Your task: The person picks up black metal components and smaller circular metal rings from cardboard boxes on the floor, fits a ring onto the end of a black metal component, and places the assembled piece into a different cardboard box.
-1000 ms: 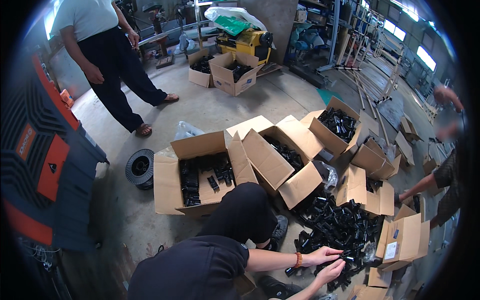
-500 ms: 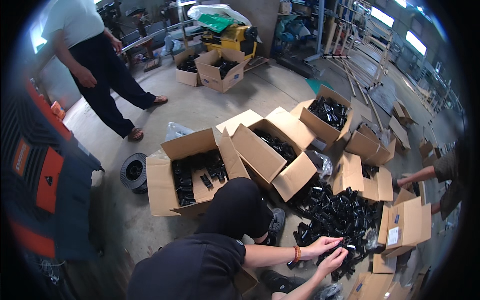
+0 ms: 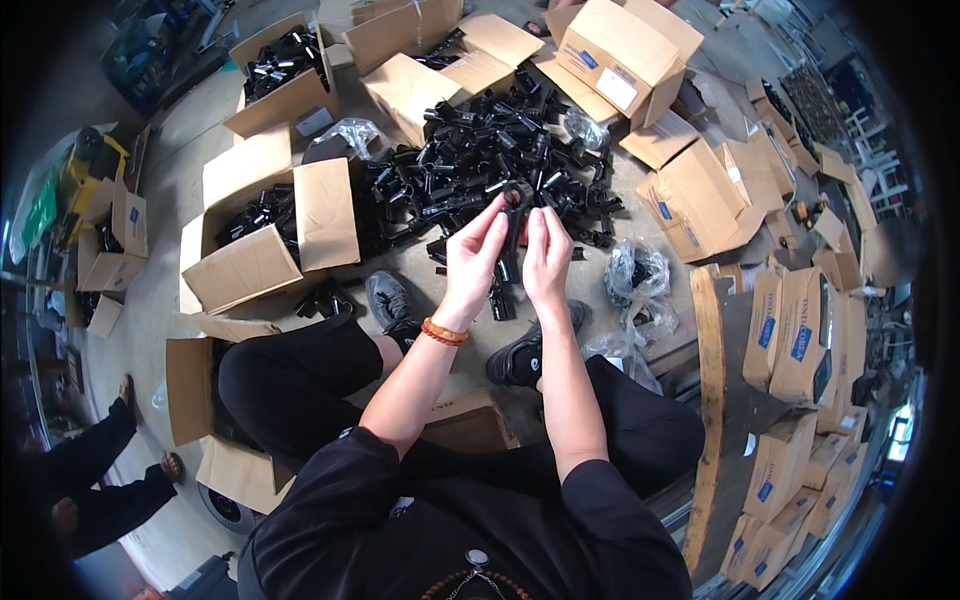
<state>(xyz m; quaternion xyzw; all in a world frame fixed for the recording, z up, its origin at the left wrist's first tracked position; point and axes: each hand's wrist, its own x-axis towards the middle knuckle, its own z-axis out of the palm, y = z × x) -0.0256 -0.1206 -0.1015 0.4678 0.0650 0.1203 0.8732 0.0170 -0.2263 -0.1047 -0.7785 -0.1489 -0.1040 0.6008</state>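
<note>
My left hand (image 3: 474, 258), with a reddish beaded bracelet at the wrist, closes its thumb and fingers on a black tubular fitting (image 3: 515, 202) with a ring-shaped end. From the other side, my right hand (image 3: 546, 258) pinches the same fitting, its fingers partly hiding it. Both hands are raised in front of me, above the near edge of a large heap of black fittings (image 3: 470, 160) on the floor. Loose black pieces (image 3: 500, 300) show just below the hands, between my shoes.
Open cartons of black parts stand left, a near one (image 3: 240, 265) and a farther one (image 3: 280, 100). Another carton (image 3: 618, 65) is behind the heap. Clear plastic bags (image 3: 640, 290) lie right, beside a wooden board (image 3: 708, 400) and stacked cartons (image 3: 795, 330). A person's legs (image 3: 110, 480) are at far left.
My view has swung right from the cartons and standing person, so the heap and my hands are now central. Both hands remain together at the heap, with a fitting visible between them.
</note>
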